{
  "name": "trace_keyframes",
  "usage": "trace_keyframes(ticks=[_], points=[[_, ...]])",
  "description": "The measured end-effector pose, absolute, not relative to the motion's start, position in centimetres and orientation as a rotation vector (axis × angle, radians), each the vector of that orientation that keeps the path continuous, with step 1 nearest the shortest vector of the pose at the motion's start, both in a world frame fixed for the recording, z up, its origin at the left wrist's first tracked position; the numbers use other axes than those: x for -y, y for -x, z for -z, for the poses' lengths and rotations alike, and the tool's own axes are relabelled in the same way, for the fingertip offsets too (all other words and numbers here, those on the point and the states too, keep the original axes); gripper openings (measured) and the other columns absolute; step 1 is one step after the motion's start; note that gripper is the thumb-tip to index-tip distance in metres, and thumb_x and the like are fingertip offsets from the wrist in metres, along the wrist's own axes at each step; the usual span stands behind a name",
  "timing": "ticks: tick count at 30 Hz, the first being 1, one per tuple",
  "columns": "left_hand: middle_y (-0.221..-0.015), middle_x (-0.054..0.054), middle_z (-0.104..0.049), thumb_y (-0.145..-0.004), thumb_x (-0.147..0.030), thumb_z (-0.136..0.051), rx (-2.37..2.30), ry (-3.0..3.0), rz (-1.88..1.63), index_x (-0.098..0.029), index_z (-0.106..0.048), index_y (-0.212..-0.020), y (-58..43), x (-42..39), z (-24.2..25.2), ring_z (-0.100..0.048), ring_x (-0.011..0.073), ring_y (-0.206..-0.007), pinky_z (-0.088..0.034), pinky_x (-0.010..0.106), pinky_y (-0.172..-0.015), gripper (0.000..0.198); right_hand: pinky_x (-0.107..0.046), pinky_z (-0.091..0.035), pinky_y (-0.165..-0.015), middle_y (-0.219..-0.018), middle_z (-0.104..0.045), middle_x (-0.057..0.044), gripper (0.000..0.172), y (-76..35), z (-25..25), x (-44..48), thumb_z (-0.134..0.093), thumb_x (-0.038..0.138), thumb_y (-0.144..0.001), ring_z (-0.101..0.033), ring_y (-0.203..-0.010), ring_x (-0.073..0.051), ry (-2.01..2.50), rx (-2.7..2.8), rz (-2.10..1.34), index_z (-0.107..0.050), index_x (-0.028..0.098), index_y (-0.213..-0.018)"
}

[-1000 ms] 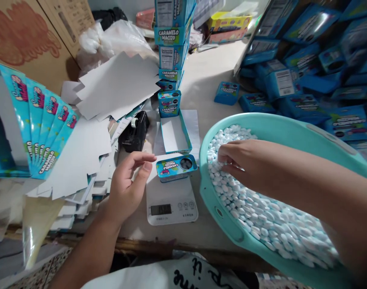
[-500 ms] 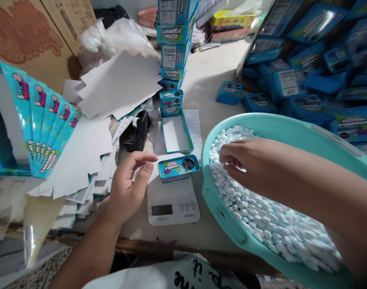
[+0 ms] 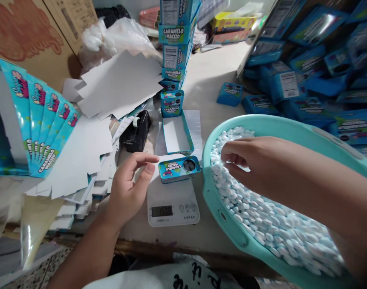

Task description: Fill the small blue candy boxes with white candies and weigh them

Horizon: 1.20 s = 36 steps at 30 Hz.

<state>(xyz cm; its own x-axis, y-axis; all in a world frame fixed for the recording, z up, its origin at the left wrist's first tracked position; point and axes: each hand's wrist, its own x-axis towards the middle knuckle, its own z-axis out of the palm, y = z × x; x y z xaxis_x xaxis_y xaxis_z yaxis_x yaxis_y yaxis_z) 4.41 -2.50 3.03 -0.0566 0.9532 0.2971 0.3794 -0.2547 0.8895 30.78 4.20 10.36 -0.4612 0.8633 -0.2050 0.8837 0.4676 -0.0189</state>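
A small blue candy tin [image 3: 173, 169] lies on a white digital scale [image 3: 171, 200] whose display is lit. My left hand [image 3: 132, 180] hovers at the tin's left end, thumb and fingers apart, holding nothing. Inside the turquoise basin [image 3: 206, 160], my right hand [image 3: 239, 156] bends down over the white candies [image 3: 270, 220]. Its fingers are curled together near the basin's left side, and what they hold is hidden.
Behind the scale sits an open blue display box [image 3: 179, 134], with a tall stack of boxes [image 3: 173, 36] beyond. A black tape dispenser [image 3: 138, 130] and cardboard sheets [image 3: 81, 148] lie left. Many blue tins [image 3: 310, 100] fill the back right.
Almost nothing has moved. The view has shifted very slightly, and both hands keep their places by the tin and in the basin.
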Motion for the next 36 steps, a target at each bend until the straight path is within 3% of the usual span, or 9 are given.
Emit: trace_keyframes(ticks=[3,8,16,24,36], points=[[-0.106,0.001,-0.074,-0.101,-0.031,-0.059,-1.440,-1.758,-1.301,-0.025,-0.070,-0.108,-4.5,2.6,-3.0,-0.069,0.0149,-0.101,-0.054,0.026,-0.092,0.014,-0.035,-0.036,-0.063,-0.075,-0.065,-0.004,0.023,-30.2,-11.3,-4.0,-0.047,0.014,-0.090,-0.055,-0.066,-0.021,-1.546,-2.423,0.185,-0.045,0.026,-0.070],[-0.106,0.005,-0.074,-0.102,-0.033,-0.056,-1.516,-2.107,-1.295,-0.020,-0.067,-0.111,-4.2,2.5,-3.1,-0.069,0.0178,-0.104,-0.054,0.029,-0.092,0.019,-0.035,-0.037,-0.064,-0.075,-0.065,-0.003,0.021,-29.9,-11.6,-4.0,-0.051,0.012,-0.086,-0.056,-0.067,-0.022,-1.584,-2.453,0.256,-0.049,0.026,-0.070],[-0.109,0.006,-0.073,-0.105,-0.037,-0.049,-1.535,-2.128,-1.278,-0.019,-0.066,-0.113,-3.9,2.9,-3.1,-0.069,0.0182,-0.106,-0.053,0.029,-0.091,0.026,-0.031,-0.040,-0.062,-0.075,-0.067,0.000,0.016,-30.4,-10.7,-3.5,-0.055,0.014,-0.086,-0.057,-0.065,-0.018,-1.469,-3.025,0.232,-0.062,0.024,-0.077],[-0.106,0.007,-0.073,-0.105,-0.037,-0.048,-1.513,-2.198,-1.217,-0.019,-0.065,-0.112,-4.3,2.7,-3.3,-0.069,0.0197,-0.102,-0.055,0.031,-0.087,0.026,-0.028,-0.048,-0.065,-0.079,-0.068,-0.001,0.014,-29.0,-9.8,-3.3,-0.055,0.012,-0.090,-0.061,-0.068,-0.014,-1.285,-3.433,0.368,-0.062,0.021,-0.081],[-0.108,0.007,-0.073,-0.104,-0.036,-0.049,-1.510,-2.204,-1.185,-0.019,-0.064,-0.114,-4.4,2.7,-3.3,-0.069,0.0215,-0.104,-0.054,0.032,-0.090,0.024,-0.029,-0.052,-0.073,-0.093,-0.073,-0.006,0.021,-28.0,-9.8,-2.9,-0.050,0.016,-0.096,-0.068,-0.081,-0.018,-1.304,-3.248,0.602,-0.068,0.023,-0.088]])
